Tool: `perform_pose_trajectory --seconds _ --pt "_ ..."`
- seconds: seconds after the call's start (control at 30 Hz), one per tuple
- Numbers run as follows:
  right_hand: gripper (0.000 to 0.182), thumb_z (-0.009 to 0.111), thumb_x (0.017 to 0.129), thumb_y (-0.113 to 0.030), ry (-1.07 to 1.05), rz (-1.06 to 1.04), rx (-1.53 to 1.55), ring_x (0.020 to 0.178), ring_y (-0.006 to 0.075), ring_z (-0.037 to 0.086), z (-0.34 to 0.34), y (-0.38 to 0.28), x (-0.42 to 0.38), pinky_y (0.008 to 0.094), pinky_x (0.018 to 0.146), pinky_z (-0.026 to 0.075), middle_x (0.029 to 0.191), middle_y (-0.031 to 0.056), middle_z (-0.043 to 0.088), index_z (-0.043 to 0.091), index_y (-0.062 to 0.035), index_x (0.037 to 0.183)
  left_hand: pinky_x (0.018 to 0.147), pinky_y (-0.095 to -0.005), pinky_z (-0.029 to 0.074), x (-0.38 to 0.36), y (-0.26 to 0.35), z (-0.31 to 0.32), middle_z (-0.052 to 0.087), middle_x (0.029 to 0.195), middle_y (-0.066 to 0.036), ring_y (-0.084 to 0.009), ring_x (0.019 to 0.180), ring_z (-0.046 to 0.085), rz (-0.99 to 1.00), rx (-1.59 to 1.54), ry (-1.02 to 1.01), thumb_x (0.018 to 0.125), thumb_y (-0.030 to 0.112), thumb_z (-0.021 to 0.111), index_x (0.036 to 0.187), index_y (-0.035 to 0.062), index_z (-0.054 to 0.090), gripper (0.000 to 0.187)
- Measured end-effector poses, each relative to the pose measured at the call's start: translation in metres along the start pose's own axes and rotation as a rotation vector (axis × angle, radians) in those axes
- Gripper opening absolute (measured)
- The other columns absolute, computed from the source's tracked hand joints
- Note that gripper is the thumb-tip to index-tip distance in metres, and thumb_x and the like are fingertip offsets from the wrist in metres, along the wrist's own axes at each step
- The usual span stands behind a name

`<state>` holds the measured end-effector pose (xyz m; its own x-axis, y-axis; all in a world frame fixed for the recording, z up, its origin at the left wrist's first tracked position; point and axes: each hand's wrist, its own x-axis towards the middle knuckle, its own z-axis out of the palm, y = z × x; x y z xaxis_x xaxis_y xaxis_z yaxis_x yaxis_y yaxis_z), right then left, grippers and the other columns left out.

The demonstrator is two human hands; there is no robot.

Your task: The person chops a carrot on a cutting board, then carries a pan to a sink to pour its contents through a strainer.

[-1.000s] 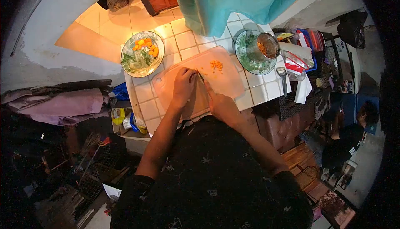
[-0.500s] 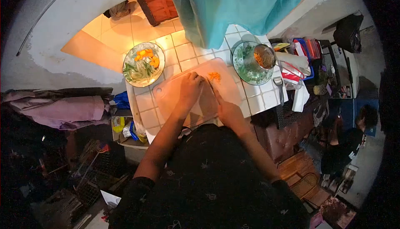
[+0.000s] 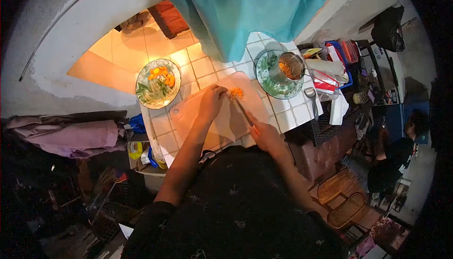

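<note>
A pale cutting board [image 3: 196, 122] lies on the white tiled counter, with a small pile of chopped orange pieces [image 3: 236, 92] near its far edge. My right hand [image 3: 265, 135] is closed around a knife [image 3: 246, 112], whose blade slants up and left to the pile. Just left of the pile is my left hand [image 3: 213, 99], fingers bent and together over the board; whatever they hold, if anything, is too small to tell. A glass plate [image 3: 157, 83] of orange pieces and green and pale strips stands at the left. Further right, a metal bowl of orange bits [image 3: 291, 65] sits over a plate of chopped greens [image 3: 271, 77].
A peeler-like tool [image 3: 311, 102] lies at the counter's right edge, beside packets and a blue tray [image 3: 348, 80]. A teal curtain [image 3: 236, 13] hangs over the far side. At the far right a person [image 3: 394, 160] sits near a wooden chair [image 3: 347, 207].
The knife and my right hand have moved slightly right and down, away from my left hand. The view has shifted a little, so the counter items appear further left.
</note>
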<state>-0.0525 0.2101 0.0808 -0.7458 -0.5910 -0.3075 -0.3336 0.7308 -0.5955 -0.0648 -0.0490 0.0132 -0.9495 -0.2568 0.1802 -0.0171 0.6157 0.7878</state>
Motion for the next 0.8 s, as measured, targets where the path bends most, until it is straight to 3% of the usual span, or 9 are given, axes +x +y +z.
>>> perform_pose_trajectory --seconds 0.07,0.13,0.17,0.27,0.37,0.5,0.6,0.63,0.8 --pt "0.068 0.055 0.096 -0.018 0.07 -0.133 0.017 0.084 0.0413 0.069 0.016 0.013 0.006 0.0527 0.077 0.055 0.099 0.0225 0.071 0.035 -0.0304 0.159 0.079 -0.0394 0.055 -0.003 -0.006 -0.017 0.068 0.096 -0.013 -0.029 0.088 0.068 -0.027 0.021 0.046 0.089 0.004 0.07 0.1 0.0031 0.074 0.012" --pt "0.062 0.057 0.097 -0.019 -0.016 -0.165 -0.011 0.094 0.0431 0.069 0.023 0.016 0.017 0.0485 0.086 0.056 0.13 0.0206 0.066 0.041 -0.0281 0.156 0.078 -0.0387 0.055 -0.008 -0.009 -0.035 0.068 0.095 -0.013 -0.0285 0.088 0.068 -0.051 0.038 0.09 0.09 0.006 0.07 0.1 0.0036 0.074 0.011" --pt "0.062 0.057 0.097 -0.019 -0.012 -0.162 -0.009 0.094 0.0431 0.069 0.024 0.017 0.022 0.0485 0.086 0.056 0.13 0.0206 0.066 0.041 -0.0281 0.156 0.077 -0.0374 0.054 -0.014 -0.01 -0.044 0.068 0.094 -0.013 -0.0275 0.085 0.068 -0.117 0.059 0.1 0.09 0.008 0.072 0.103 0.0036 0.073 0.014" --pt "0.061 0.057 0.096 -0.019 0.089 -0.184 0.026 0.092 0.0428 0.069 0.014 0.012 0.029 0.0492 0.083 0.056 0.119 0.0213 0.069 0.043 -0.0241 0.155 0.075 -0.0359 0.053 -0.057 -0.02 -0.076 0.066 0.092 -0.013 -0.025 0.08 0.066 -0.193 0.12 0.166 0.09 0.013 0.075 0.108 0.0043 0.072 0.021" --pt "0.061 0.054 0.096 -0.021 0.041 -0.123 -0.026 0.086 0.0432 0.068 -0.014 0.005 0.02 0.0532 0.078 0.055 0.102 0.023 0.071 0.04 -0.0253 0.156 0.076 -0.0367 0.054 -0.117 -0.007 -0.109 0.066 0.099 -0.015 -0.025 0.085 0.065 -0.432 0.154 0.207 0.089 0.017 0.076 0.113 0.0008 0.068 0.03" --pt "0.048 0.058 0.097 -0.023 0.055 -0.027 0.014 0.081 0.0428 0.068 -0.003 0.028 0.007 0.0504 0.071 0.053 0.087 0.0239 0.069 0.053 -0.013 0.144 0.073 -0.0352 0.053 -0.168 -0.02 -0.114 0.065 0.096 -0.013 -0.0217 0.082 0.063 -0.62 0.032 0.227 0.09 0.015 0.073 0.116 0.0008 0.066 0.03" --pt "0.034 0.061 0.097 -0.025 0.025 -0.083 0.057 0.079 0.0424 0.068 0.003 0.013 0.014 0.0488 0.07 0.053 0.084 0.0232 0.068 0.061 -0.0074 0.126 0.072 -0.0342 0.052 -0.161 -0.004 -0.108 0.066 0.093 -0.011 -0.0205 0.079 0.062 -0.634 -0.116 0.254 0.091 0.015 0.073 0.116 0.0013 0.066 0.029" --pt "0.029 0.063 0.097 -0.026 0.023 -0.104 0.131 0.079 0.0422 0.068 0.006 0.005 0.016 0.0478 0.07 0.053 0.083 0.0224 0.068 0.063 -0.005 0.116 0.069 -0.0337 0.051 -0.156 -0.002 -0.104 0.066 0.089 -0.009 -0.0188 0.076 0.061 -0.504 -0.077 0.231 0.092 0.014 0.072 0.116 0.0024 0.066 0.028" --pt "0.029 0.066 0.095 -0.03 -0.03 -0.177 0.166 0.083 0.0415 0.069 0.023 -0.004 0.04 0.0466 0.074 0.053 0.088 0.0216 0.07 0.066 -0.0034 0.106 0.073 -0.032 0.05 -0.123 0.052 -0.102 0.062 0.083 -0.007 -0.0177 0.074 0.058 -0.406 -0.183 0.089 0.095 0.013 0.068 0.105 0.0023 0.067 0.015"
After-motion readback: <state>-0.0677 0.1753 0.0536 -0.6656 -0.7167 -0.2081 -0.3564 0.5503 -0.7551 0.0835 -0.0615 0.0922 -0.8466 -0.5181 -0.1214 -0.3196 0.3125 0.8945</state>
